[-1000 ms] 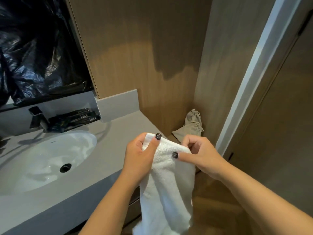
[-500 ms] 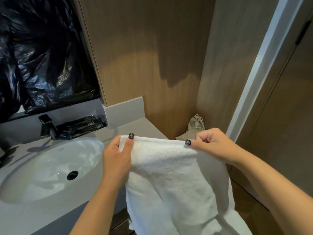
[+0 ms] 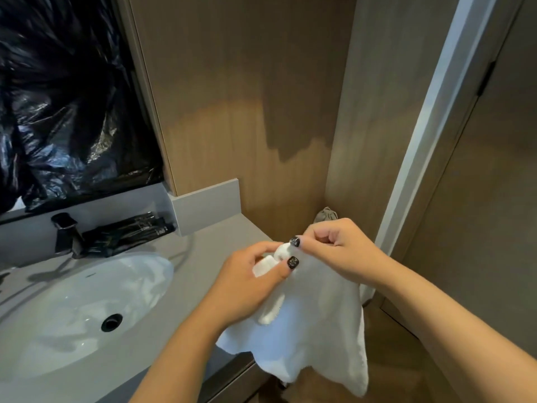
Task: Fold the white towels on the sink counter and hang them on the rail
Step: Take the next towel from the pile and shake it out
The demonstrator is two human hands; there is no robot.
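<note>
A white towel hangs doubled over in front of me, past the right end of the grey sink counter. My left hand and my right hand meet at its top, each pinching a corner, thumbs almost touching. The cloth drapes down below both hands, its lower edge reaching past the counter's front edge. No rail is in view.
A white oval basin with a dark drain sits in the counter at left. Behind it stand a black tap and dark packets. Black plastic covers the mirror. A beige cloth bag lies in the wooden corner; a door frame rises at right.
My hands held the towel's top edge spread wide half a second ago. They have now come together, bringing the two corners to meet so the towel hangs folded in half.
</note>
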